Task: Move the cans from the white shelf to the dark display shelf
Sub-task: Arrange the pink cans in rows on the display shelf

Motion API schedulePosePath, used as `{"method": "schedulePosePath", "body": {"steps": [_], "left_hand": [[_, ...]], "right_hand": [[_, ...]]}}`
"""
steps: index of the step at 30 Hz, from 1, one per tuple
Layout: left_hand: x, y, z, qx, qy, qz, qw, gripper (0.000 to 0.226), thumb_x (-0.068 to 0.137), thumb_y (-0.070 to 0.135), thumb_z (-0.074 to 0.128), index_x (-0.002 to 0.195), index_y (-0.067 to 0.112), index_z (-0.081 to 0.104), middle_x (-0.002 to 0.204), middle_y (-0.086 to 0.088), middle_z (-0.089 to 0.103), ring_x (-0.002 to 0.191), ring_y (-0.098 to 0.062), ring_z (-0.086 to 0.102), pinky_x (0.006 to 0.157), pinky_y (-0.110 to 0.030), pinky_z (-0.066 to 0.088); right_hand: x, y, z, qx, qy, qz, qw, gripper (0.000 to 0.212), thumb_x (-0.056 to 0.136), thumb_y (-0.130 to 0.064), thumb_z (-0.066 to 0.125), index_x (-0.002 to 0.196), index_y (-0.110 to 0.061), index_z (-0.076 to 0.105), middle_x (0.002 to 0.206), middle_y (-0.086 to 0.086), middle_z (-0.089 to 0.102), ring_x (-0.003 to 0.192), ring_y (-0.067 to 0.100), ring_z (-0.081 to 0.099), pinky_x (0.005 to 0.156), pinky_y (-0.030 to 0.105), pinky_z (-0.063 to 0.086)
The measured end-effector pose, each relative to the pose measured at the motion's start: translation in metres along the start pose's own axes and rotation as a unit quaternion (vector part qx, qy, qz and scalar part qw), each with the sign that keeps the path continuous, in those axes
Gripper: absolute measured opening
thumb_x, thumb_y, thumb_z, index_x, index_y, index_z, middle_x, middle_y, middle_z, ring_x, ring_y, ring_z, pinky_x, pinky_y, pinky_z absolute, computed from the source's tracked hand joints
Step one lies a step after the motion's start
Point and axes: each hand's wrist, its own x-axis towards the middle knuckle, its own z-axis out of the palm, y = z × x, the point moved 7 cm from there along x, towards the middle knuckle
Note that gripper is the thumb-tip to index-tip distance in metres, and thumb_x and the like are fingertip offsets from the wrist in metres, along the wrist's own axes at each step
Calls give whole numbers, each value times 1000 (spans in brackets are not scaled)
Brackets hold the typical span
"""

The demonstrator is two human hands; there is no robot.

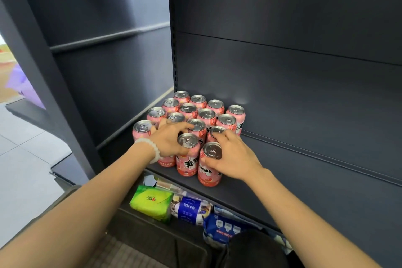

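Dark display shelf [304, 169]: the cans are carried on its left end, the white shelf being out of view.
Pink cans [206, 113]: packed upright in tight rows, apparently to save room.
Right hand [233, 156]: curled round the front can [210, 164], likely for seating into line.
Left hand [171, 139]: fingers bent round another can [187, 152] beside it.
Packets below [152, 202]: kept on a lower level.
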Motion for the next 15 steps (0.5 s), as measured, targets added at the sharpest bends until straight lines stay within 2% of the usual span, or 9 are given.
{"method": "schedulePosePath", "body": {"steps": [2,3,6,9,11,15], "left_hand": [[-1,3,-1,16,7,8,1000,77,72,46,75,139,36,38,133,13,49,121,-18,28,95,-32,24],[0,5,-1,29,16,10,999,81,69,51,76,139,35,38,135,11,48,123,-20,28,99,-36,26],[5,6,2,49,17,3,999,83,66,51,78,138,37,38,135,10,48,122,-22,28,103,-46,28],[6,10,5,3,-16,10,1000,78,73,32,79,139,36,38,134,9,50,107,-15,24,101,-37,29],[4,13,6,18,-26,16,999,76,76,28,77,141,35,36,137,10,48,109,-17,26,97,-34,27],[1,6,2,61,12,-15,998,85,69,50,76,141,36,34,141,8,44,127,-24,26,106,-50,25]], "right_hand": [[0,2,2,42,-32,-11,999,75,82,-41,64,145,-20,30,143,-1,37,133,19,36,106,33,37],[0,2,2,42,-38,-13,998,72,83,-38,64,145,-20,30,143,-1,37,133,18,37,106,32,37],[1,0,-2,6,-6,5,1000,69,83,-45,62,141,-19,36,140,1,41,130,21,40,101,36,41],[2,2,-2,-22,18,41,999,73,80,-54,61,139,-17,38,139,3,41,129,23,41,98,38,43],[2,1,1,7,5,25,1000,72,79,-51,63,139,-18,38,138,3,41,129,23,40,100,38,42],[1,3,4,45,-32,6,998,68,82,-35,64,142,-19,36,138,0,40,130,20,39,102,34,39]]}}
